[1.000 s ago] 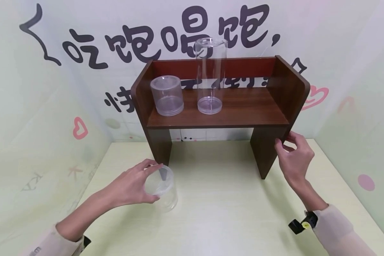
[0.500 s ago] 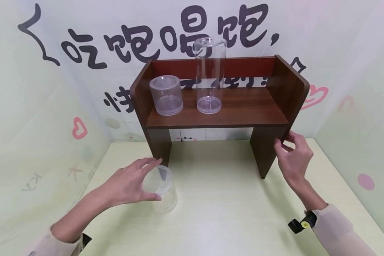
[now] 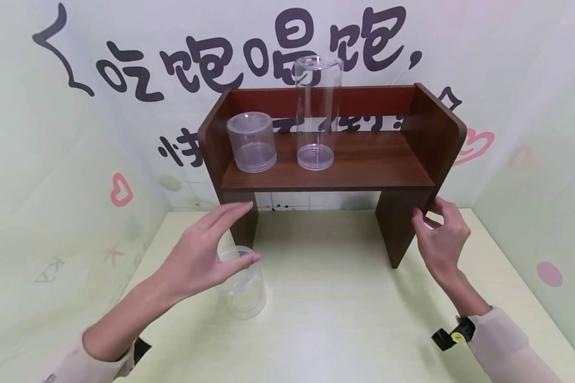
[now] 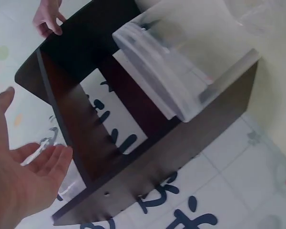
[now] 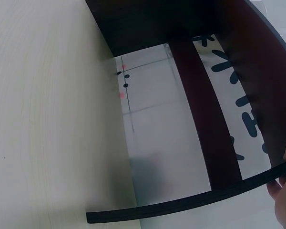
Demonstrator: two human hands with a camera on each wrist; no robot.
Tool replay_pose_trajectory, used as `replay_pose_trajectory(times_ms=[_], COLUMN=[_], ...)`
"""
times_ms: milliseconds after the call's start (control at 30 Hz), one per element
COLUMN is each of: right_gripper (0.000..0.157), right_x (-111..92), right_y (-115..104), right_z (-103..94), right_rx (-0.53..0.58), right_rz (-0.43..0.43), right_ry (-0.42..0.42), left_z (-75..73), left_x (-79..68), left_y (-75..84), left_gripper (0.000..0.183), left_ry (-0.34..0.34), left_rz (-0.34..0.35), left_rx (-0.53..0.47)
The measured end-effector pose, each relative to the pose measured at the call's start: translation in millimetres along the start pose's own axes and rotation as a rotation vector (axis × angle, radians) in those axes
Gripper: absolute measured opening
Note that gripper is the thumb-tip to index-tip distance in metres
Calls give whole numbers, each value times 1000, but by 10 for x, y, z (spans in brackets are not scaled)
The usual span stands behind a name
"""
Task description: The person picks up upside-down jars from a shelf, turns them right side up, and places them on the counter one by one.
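In the head view my left hand [image 3: 196, 258] is spread, thumb and fingers apart, above and in front of a clear plastic jar [image 3: 246, 300] that stands on the table by the shelf's left leg. The hand holds nothing and partly hides the jar's rim. My right hand [image 3: 443, 239] pinches the front edge of the right side panel of a brown wooden desktop shelf [image 3: 378, 162]. On that shelf stand a short clear jar [image 3: 252, 146] at the left and a tall clear jar [image 3: 318, 114] beside it. The left wrist view shows the table jar [image 4: 169, 67] large.
The shelf stands on a pale table [image 3: 326, 314] close to a wall [image 3: 144, 122] printed with large dark characters. Below its board, the left leg [image 3: 244, 229] and right leg [image 3: 395, 229] frame a gap.
My left hand has let go of the table jar and risen up off its rim. The right hand keeps its grip on the shelf.
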State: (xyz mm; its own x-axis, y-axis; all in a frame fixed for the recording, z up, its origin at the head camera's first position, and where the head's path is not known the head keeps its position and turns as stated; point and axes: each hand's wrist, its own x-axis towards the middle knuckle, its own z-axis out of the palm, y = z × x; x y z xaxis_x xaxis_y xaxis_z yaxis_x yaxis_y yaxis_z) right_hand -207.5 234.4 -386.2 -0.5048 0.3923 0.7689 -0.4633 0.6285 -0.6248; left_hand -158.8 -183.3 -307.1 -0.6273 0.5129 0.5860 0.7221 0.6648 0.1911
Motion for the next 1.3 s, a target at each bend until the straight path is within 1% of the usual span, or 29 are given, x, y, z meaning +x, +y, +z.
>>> replay_pose_trajectory(times_ms=[67, 133, 233, 400, 533, 700, 867, 967, 1033, 1133, 1200, 1300], right_gripper=[26, 27, 27, 26, 26, 27, 27, 27, 28, 28, 28, 28], right_x=[-11, -19, -20, -16, -19, -26, -25, -26, -28, -27, -25, -20], right_y=[73, 113, -29, -118, -23, 187, 226, 218, 217, 227, 230, 229], right_z=[11, 19, 9, 5, 8, 23, 7, 2, 4, 4, 2, -4], right_rx=[-2, -3, 11, 22, 5, -10, -11, -10, -5, -7, -8, -12], right_rz=[2, 3, 13, 5, -12, -9, -28, -31, -27, -28, -32, -42], right_ry=[0, -1, -2, -1, -4, -7, -24, -21, -18, -20, -24, -33], left_z=[-18, -37, -55, -43, -22, -9, 11, 26, 32, 36, 39, 50], left_x=[82, 161, 276, 466, 624, 812, 979, 1087, 1153, 1239, 1287, 1339], left_y=[31, 49, 59, 39, 10, -21, -30, -33, -36, -51, -70, -110], left_gripper=[87, 88, 88, 86, 79, 69, 67, 66, 67, 67, 67, 66], left_ry=[48, 79, 114, 169, 231, 284, 299, 294, 281, 255, 231, 199], left_rz=[4, 4, 5, 27, 36, -2, -46, -71, -103, -168, -215, -264], left_rx=[3, 22, 47, 58, 78, 121, 145, 151, 164, 194, 213, 230])
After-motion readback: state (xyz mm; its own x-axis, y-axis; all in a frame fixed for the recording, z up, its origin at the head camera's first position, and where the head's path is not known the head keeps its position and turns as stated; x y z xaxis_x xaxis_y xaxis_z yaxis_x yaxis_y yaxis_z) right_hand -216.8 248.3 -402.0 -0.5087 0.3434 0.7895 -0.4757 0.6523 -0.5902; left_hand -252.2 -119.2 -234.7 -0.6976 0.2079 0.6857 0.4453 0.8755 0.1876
